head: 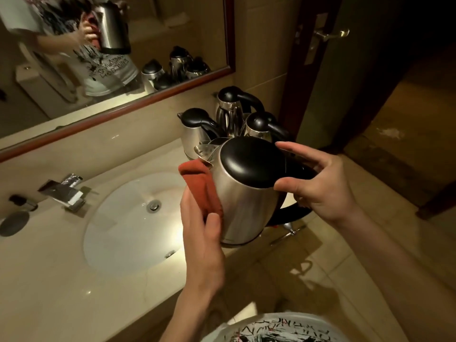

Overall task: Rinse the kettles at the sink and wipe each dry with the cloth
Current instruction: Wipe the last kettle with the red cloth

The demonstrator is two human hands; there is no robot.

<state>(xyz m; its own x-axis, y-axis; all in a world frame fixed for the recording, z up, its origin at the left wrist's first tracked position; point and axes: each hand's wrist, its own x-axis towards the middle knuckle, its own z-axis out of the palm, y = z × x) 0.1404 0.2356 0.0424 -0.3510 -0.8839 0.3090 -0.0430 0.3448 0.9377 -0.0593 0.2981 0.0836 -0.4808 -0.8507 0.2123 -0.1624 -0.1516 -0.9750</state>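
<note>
I hold a steel kettle (244, 208) with a black lid in the air over the right edge of the counter. My right hand (318, 183) grips it at the black handle, thumb and fingers on the lid's rim. My left hand (199, 233) presses a red cloth (202, 188) against the kettle's left side, just under the spout. Three more steel kettles with black lids (197, 134) (232, 107) (261, 127) stand together at the back right corner of the counter.
A white oval sink (118, 233) with a drain lies to the left, a chrome tap (64, 193) behind it. A framed mirror (229, 45) covers the wall. A dark wooden door (318, 58) stands on the right, with tiled floor below.
</note>
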